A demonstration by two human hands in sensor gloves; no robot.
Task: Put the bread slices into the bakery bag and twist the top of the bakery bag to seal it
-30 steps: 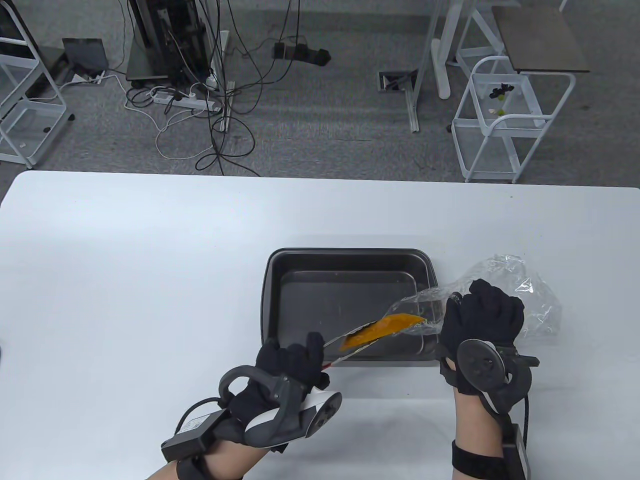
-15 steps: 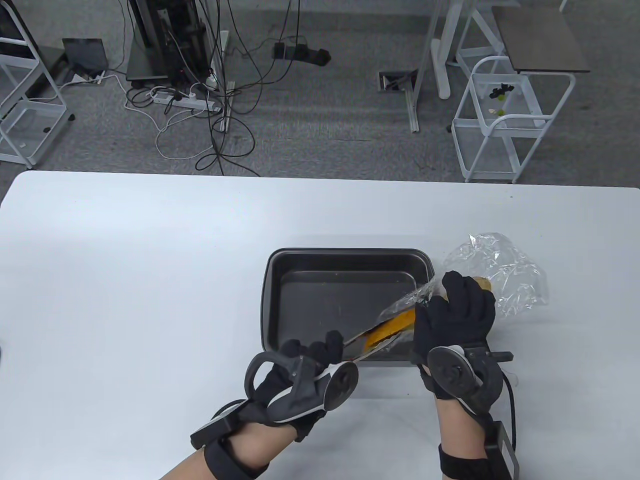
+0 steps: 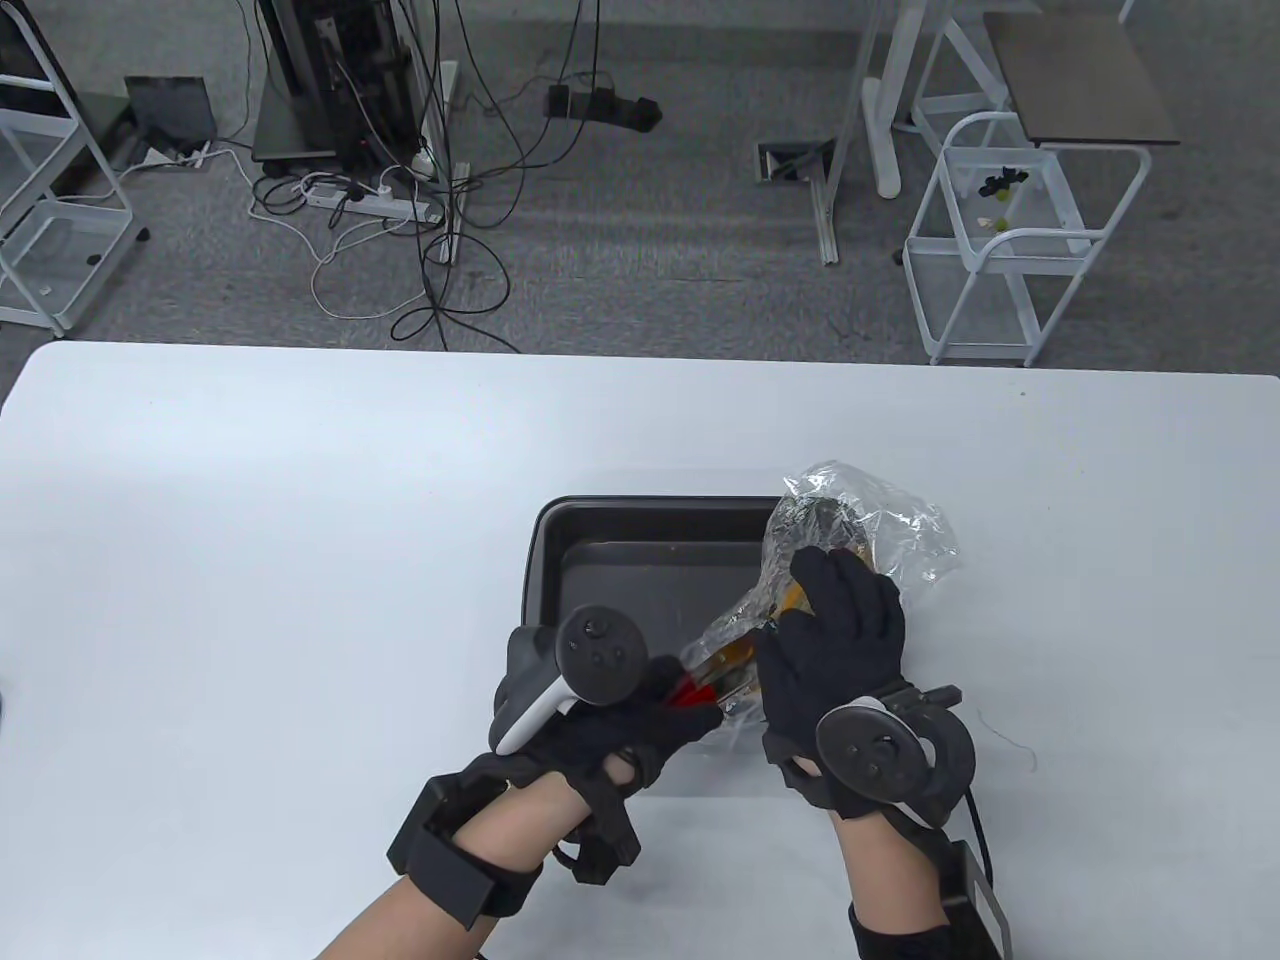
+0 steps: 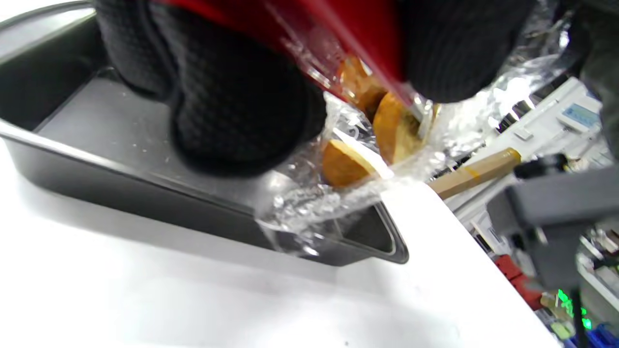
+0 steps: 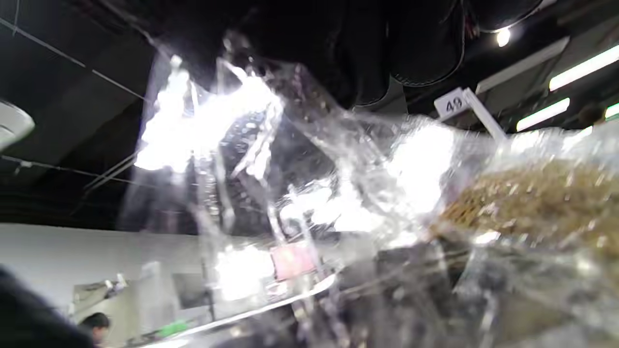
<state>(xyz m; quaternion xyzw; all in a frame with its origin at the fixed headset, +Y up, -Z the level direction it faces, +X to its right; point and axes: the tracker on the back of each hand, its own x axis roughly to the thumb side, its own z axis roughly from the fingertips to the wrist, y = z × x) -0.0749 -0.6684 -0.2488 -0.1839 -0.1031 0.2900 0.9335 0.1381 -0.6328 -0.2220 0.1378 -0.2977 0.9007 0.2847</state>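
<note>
Nearest, red-handled tongs (image 3: 690, 692) are clamped in the left hand (image 3: 600, 735), their tips inside the clear bakery bag (image 3: 860, 525). The bag's mouth is gripped by the right hand (image 3: 830, 645) over the dark baking tray (image 3: 620, 530) on the white surface (image 3: 250, 520). Bread slices (image 4: 382, 125) are seen bagged, apparently all. Next, tongs withdrawn, top twisted; the tongs obstruct sealing.

A lab: tangled black cables (image 3: 450, 180) and white power strip (image 3: 370, 200) on grey carpet, white wire carts (image 3: 1010, 240).
</note>
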